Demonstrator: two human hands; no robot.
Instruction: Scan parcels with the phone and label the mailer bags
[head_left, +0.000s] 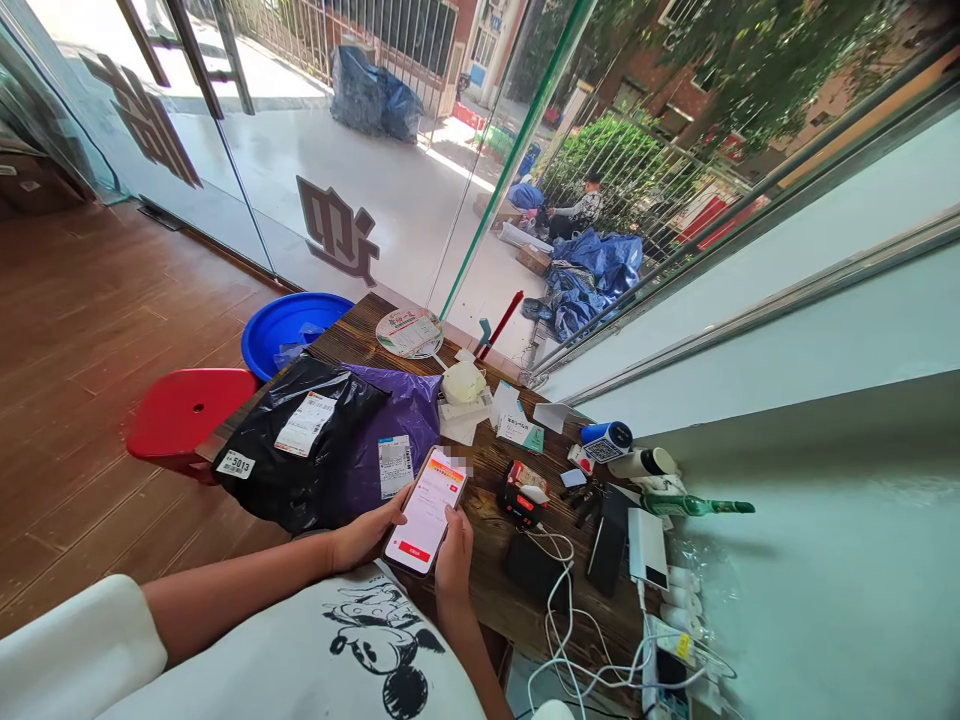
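Note:
Both my hands hold a smartphone (424, 512) with its lit screen facing up. My left hand (369, 530) grips its left edge, thumb on the near side. On the right edge is my right hand (454, 555), its thumb over the screen. Just beyond the phone, a black plastic parcel (262, 465) with white labels lies on the wooden table (487, 480). Partly under it is a purple parcel (421, 410), also labelled. To the right of the phone sits a small black device (521, 510) with a red and black box at its top.
A round fan (409, 331), papers (517, 425) and a white cup-shaped mask (463, 382) lie at the table's far end. Tangled white cables (577, 665) run along the right. A red stool (187, 410) and blue basin (274, 325) stand left. Beyond the glass, a person (585, 210) sits among bags.

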